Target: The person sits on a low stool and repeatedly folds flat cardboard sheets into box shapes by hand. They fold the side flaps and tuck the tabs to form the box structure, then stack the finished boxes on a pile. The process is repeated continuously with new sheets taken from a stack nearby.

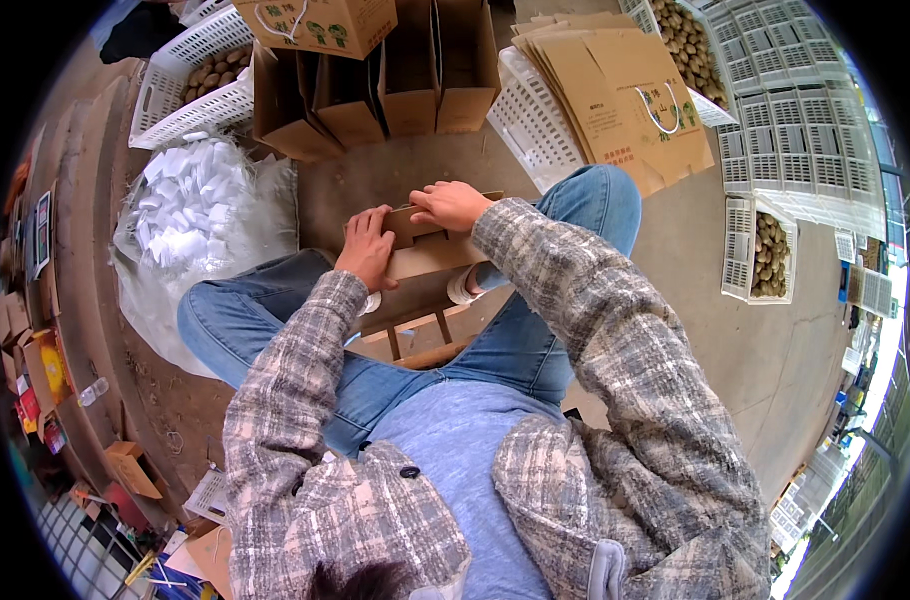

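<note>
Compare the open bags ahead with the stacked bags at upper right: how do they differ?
The open bags stand spread open; the stacked bags are folded flat. The open bags show dark insides; the stacked bags show printing on the outside. Both are brown cardboard.

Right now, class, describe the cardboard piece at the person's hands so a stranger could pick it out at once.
Find the blue jeans, knees spread wide. Between the knees, the left hand and right hand touch a brown cardboard piece. Unlike the open boxes and flat cardboard stack beyond it, it has both hands on it.
</note>
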### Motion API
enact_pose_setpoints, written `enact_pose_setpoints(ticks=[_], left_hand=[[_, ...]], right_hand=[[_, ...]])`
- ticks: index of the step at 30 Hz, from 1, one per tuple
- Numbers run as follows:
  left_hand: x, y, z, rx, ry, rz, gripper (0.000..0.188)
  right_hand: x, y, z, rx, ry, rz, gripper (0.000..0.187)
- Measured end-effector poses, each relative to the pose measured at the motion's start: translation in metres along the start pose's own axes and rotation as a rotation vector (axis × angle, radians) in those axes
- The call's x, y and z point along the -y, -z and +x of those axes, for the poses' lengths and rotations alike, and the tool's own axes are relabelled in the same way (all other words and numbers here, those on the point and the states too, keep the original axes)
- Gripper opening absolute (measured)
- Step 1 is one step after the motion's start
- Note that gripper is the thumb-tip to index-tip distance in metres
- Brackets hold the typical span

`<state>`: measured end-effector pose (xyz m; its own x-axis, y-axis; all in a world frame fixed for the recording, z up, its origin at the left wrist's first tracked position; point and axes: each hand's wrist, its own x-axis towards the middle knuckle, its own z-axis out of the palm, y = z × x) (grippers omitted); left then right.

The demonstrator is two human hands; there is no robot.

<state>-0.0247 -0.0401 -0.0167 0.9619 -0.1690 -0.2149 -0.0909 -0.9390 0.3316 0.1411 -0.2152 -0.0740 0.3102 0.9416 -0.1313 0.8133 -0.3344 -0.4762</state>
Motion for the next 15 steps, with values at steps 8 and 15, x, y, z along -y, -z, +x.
enact_pose_setpoints(ticks=[8,15], left_hand=[[-0.002,0.0,0.008,-0.065,0.057,-0.021,0.072],[-0.006,-0.037,0.009,-0.343,0.057,-0.031,0.074]], right_hand=[[0.004,0.003,0.003,-0.046,-0.073,-0.037,0.038],[0.013,-0.001,0.009,-0.139,-0.218,0.0,0.038]])
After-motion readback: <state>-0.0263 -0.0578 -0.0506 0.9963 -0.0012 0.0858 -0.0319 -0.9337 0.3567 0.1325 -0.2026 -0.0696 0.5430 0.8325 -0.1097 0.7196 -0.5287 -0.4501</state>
